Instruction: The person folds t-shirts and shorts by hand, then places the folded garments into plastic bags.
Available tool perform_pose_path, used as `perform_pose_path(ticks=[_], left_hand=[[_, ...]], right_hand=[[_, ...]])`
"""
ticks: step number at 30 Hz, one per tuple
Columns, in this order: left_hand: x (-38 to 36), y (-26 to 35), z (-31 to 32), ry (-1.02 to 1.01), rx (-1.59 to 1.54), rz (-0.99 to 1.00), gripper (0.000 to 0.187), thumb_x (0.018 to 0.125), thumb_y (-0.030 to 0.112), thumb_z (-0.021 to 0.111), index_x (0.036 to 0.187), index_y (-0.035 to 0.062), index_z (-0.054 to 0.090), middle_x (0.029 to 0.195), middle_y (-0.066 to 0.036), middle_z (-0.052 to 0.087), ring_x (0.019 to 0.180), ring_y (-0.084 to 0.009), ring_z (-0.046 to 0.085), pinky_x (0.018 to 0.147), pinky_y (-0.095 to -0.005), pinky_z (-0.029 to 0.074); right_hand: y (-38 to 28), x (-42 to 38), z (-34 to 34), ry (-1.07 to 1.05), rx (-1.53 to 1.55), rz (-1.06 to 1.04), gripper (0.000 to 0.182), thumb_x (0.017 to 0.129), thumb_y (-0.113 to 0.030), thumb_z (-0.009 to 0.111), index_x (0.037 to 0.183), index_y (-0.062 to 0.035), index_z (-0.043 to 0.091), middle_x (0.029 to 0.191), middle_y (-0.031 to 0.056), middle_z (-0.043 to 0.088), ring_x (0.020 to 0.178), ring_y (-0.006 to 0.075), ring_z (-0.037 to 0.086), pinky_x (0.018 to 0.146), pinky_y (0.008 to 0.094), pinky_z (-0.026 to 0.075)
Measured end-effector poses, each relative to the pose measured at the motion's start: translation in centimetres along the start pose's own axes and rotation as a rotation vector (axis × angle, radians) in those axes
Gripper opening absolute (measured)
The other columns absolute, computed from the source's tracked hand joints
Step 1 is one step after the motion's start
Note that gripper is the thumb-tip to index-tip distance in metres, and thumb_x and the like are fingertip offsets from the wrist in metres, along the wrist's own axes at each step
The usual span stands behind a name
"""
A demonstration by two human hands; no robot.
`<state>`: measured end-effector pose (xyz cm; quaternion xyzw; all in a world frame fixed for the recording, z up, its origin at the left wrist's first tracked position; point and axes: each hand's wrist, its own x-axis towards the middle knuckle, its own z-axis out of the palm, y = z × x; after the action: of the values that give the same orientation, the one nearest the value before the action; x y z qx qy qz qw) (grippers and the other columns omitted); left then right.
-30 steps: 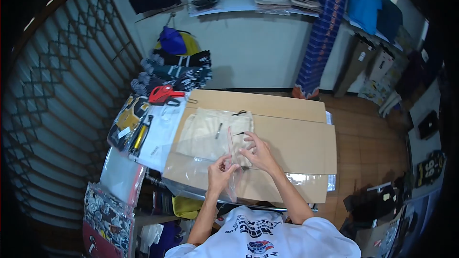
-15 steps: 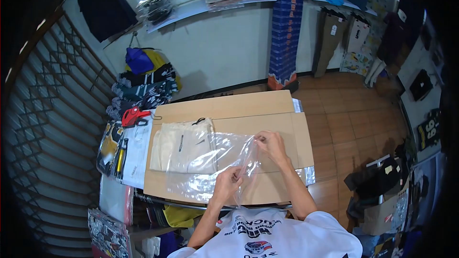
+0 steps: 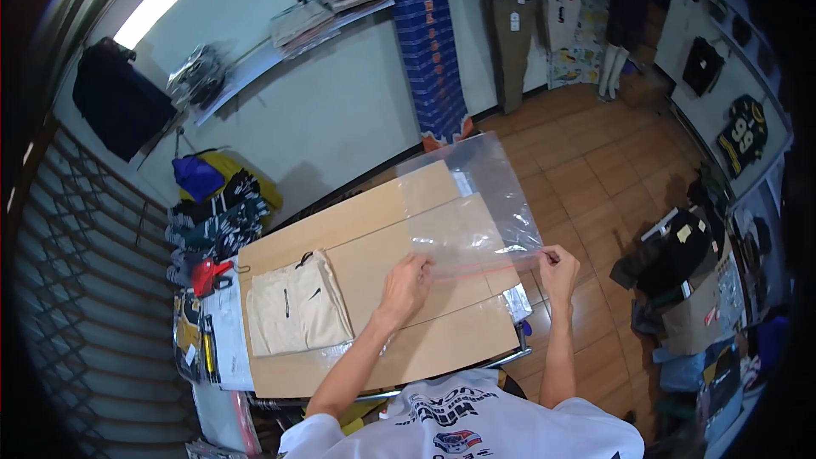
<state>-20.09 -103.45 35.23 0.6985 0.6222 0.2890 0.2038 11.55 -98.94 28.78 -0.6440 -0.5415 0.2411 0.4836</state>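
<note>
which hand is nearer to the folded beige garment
Left. The left hand is right of the folded beige garment, over the cardboard; the right hand is farther right, beyond the cardboard's edge.

orange letters down the blue banner [image 3: 429, 59] read "pparel"; the dark jersey [image 3: 741, 138] bears "99"; the white t-shirt [image 3: 463, 421] shows "uck", its other print unclear.

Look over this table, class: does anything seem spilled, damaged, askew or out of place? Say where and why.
Nothing looks spilled or damaged. One slight oddity: the clear bag juts past the cardboard's far right corner, over the floor, with the right hand pinching its near corner. The folded cream garment lies flat.
</note>
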Motion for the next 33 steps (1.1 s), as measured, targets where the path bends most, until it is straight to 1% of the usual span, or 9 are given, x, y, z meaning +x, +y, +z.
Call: perform_pose_path(ticks=[2, 4, 6, 9, 14, 16, 21, 25, 33], left_hand=[[3.3, 0.5, 1.0, -0.018, 0.053, 0.036, 0.019, 0.084, 0.004, 0.066, 0.103, 0.0011, 0.066, 0.094, -0.018, 0.066, 0.086, -0.0371, 0.066, 0.076, -0.0445, 0.054], [6.7, 0.4, 2.7, 0.088, 0.02, 0.086, 0.017, 0.086, 0.007, 0.067, 0.101, 0.0003, 0.066, 0.095, -0.019, 0.067, 0.088, -0.0391, 0.066, 0.076, -0.0464, 0.053], [10.1, 0.1, 4.7, 0.071, 0.035, 0.094, 0.017, 0.087, 0.01, 0.067, 0.101, 0.0001, 0.066, 0.096, -0.02, 0.067, 0.089, -0.0397, 0.066, 0.077, -0.0468, 0.053], [15.2, -1.7, 7.9, 0.045, 0.08, 0.134, 0.018, 0.089, 0.015, 0.068, 0.1, 0.0005, 0.066, 0.097, -0.02, 0.068, 0.091, -0.04, 0.067, 0.079, -0.0475, 0.053], [20.1, -1.6, 10.0, -0.029, 0.114, 0.187, 0.022, 0.092, 0.025, 0.068, 0.099, 0.0039, 0.068, 0.095, -0.019, 0.071, 0.092, -0.039, 0.068, 0.08, -0.0486, 0.053], [21.1, -0.9, 10.0, -0.115, 0.137, 0.097, 0.023, 0.093, 0.03, 0.068, 0.097, 0.0069, 0.069, 0.091, -0.019, 0.071, 0.091, -0.0386, 0.068, 0.08, -0.0488, 0.053], [23.4, -1.9, 10.3, -0.141, 0.223, 0.139, 0.025, 0.093, 0.033, 0.068, 0.095, 0.0079, 0.07, 0.087, -0.019, 0.071, 0.088, -0.0381, 0.069, 0.078, -0.0473, 0.053], [24.1, -2.6, 9.8, -0.165, 0.142, 0.106, 0.026, 0.09, 0.033, 0.073, 0.094, 0.0075, 0.072, 0.084, -0.017, 0.072, 0.082, -0.0346, 0.07, 0.075, -0.0452, 0.053], [21.4, -3.1, 7.8, -0.084, -0.049, 0.128, 0.02, 0.091, 0.025, 0.073, 0.099, 0.0058, 0.073, 0.077, -0.012, 0.071, 0.068, -0.0256, 0.067, 0.067, -0.0379, 0.052]], right_hand=[[1.5, -0.6, -0.9, 0.098, -0.008, 0.123, 0.011, 0.085, -0.006, 0.074, 0.091, 0.0028, 0.073, 0.074, 0.0145, 0.072, 0.065, 0.018, 0.067, 0.062, 0.0312, 0.052], [2.4, -1.3, -1.3, 0.167, -0.014, 0.153, 0.013, 0.085, -0.006, 0.074, 0.094, 0.0025, 0.072, 0.074, 0.014, 0.072, 0.065, 0.0177, 0.067, 0.062, 0.0308, 0.051], [3.5, -1.8, -1.2, 0.235, -0.02, 0.177, 0.015, 0.086, -0.006, 0.074, 0.097, 0.0023, 0.071, 0.075, 0.0135, 0.072, 0.065, 0.0174, 0.067, 0.061, 0.0304, 0.051], [5.4, -2.2, -0.7, 0.257, 0.086, 0.232, 0.02, 0.086, -0.007, 0.076, 0.103, 0.0013, 0.068, 0.078, 0.0123, 0.073, 0.067, 0.0161, 0.067, 0.062, 0.0298, 0.051], [5.6, -2.3, -0.3, 0.117, 0.303, 0.325, 0.031, 0.083, -0.004, 0.079, 0.109, 0.0027, 0.064, 0.087, 0.0116, 0.074, 0.076, 0.0133, 0.067, 0.067, 0.0275, 0.051], [6.4, -2.2, 0.5, 0.134, 0.331, 0.336, 0.033, 0.082, -0.004, 0.08, 0.11, 0.0021, 0.064, 0.084, 0.0087, 0.072, 0.076, 0.0116, 0.065, 0.067, 0.025, 0.05], [5.5, -2.0, 2.0, 0.181, 0.231, 0.342, 0.024, 0.083, -0.004, 0.079, 0.1, -0.0001, 0.063, 0.078, 0.0057, 0.068, 0.07, 0.0103, 0.062, 0.064, 0.025, 0.05], [4.1, -3.0, 3.0, 0.2, 0.194, 0.31, 0.02, 0.084, -0.006, 0.079, 0.09, -0.0012, 0.061, 0.075, 0.0053, 0.066, 0.065, 0.0104, 0.06, 0.06, 0.0254, 0.049], [0.3, -7.0, 3.6, 0.183, 0.17, 0.239, 0.019, 0.086, -0.009, 0.076, 0.085, -0.001, 0.058, 0.063, 0.0052, 0.06, 0.056, 0.0126, 0.057, 0.053, 0.0297, 0.044]])
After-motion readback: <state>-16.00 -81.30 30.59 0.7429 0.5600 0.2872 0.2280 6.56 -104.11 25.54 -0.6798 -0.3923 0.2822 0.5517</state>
